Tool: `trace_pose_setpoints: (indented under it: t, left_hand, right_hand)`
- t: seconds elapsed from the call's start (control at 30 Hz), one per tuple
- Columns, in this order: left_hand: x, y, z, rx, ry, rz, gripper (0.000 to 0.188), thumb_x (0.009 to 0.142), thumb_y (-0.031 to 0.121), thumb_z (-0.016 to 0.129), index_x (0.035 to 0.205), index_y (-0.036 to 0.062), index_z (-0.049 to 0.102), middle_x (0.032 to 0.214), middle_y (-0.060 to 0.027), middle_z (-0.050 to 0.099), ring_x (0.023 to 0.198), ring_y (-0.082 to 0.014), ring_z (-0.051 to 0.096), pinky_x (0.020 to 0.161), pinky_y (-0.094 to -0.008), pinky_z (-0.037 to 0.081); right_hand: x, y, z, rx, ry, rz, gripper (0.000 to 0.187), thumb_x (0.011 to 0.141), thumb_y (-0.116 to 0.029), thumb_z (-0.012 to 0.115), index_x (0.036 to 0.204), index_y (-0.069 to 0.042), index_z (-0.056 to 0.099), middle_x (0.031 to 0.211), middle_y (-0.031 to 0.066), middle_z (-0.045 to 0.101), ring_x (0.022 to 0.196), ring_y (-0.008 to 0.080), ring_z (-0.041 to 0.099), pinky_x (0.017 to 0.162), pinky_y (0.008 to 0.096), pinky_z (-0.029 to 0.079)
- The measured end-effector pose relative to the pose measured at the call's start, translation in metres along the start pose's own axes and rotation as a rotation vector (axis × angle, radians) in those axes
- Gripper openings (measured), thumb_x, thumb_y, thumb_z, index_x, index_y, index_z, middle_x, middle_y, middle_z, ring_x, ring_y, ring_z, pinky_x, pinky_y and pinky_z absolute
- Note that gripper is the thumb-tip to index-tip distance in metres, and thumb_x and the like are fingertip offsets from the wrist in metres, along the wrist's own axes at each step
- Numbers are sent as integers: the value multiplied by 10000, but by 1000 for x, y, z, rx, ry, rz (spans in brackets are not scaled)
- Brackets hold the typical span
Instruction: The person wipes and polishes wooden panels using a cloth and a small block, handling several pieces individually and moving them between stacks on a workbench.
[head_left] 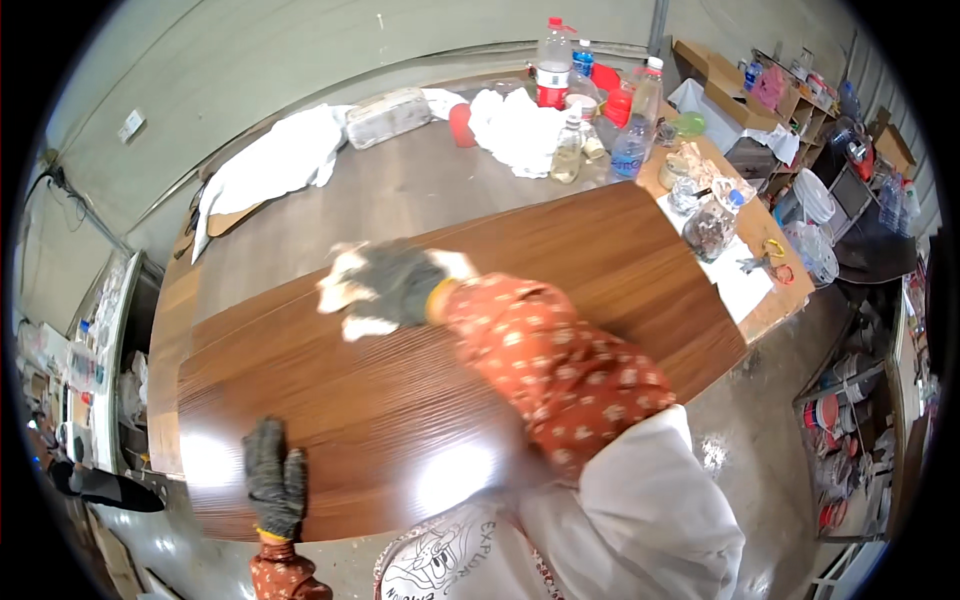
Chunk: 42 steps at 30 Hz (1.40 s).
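A dark brown wood-grain panel [590,260] with a glossy face lies across the table in front of me. Near its left front edge, my left hand [274,482] in a dark grey knit glove rests flat, fingers stretched out and holding nothing. Toward the panel's far edge, left of the middle, my right hand [402,284] in a matching glove presses down on a crumpled whitish cloth [345,280]. The cloth sticks out around the glove, and motion blurs both a little. The right fingers are partly hidden against it.
Behind the panel lie white cloths [275,160] and a wrapped block [388,117]. Plastic bottles [553,70] crowd the far right. Scissors [768,262] and a jar of dark bits [710,225] sit on the right corner. Cluttered shelves [850,440] stand to the right.
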<state>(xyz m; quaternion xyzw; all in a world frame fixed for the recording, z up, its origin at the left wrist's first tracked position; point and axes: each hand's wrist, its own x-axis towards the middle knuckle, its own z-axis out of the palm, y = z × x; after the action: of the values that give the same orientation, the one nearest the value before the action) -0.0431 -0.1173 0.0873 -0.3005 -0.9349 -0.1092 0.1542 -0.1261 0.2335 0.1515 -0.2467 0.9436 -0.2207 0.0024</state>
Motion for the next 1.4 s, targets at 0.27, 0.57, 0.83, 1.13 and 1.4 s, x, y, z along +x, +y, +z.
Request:
trace_pose_setpoints:
  t: [0.27,0.57,0.83,1.13,1.4]
  left_hand:
    - [21,47,32,127,-7,-386,444,946,164,505,1352,-2,433,1385,-193,442,1302,-346,386,1098,-451,261]
    - [188,278,90,-186,-96,824,749,758,544,687,1313,92,467,1399,-236,388,1305,-403,369,1074,-520,282]
    - [223,353,131,-236,-240,826,616,796,447,628,1306,117,522,1368,-151,464,1256,-363,435,1072,-518,294]
    - [223,320,130,-144,-79,402,558,738,209,684,1245,22,545,1292,-184,526,1201,-369,484,1045,-484,339]
    - [135,158,153,109,288,-560,463,827,300,604,1195,21,566,1116,-219,602,1031,-382,567,923,-466,423]
  right_hand:
    - [-224,217,-52,-354,483,415,320,846,-309,599,1135,-172,617,1205,43,563,1044,312,568,864,394,477]
    - [-262,117,-54,393,123,-78,857,762,-507,703,1417,-105,325,1344,176,470,1213,357,474,1002,456,404]
    - [-375,260,-69,548,869,317,446,939,-212,511,1356,-83,420,1320,170,514,1203,309,509,1002,384,421]
    - [-287,393,-58,-302,223,320,414,923,-209,410,1317,-119,496,1246,153,564,1091,328,560,924,405,453]
    - [-365,546,9,-253,147,438,329,901,-189,462,1207,-101,545,1153,177,570,1065,327,543,925,395,433]
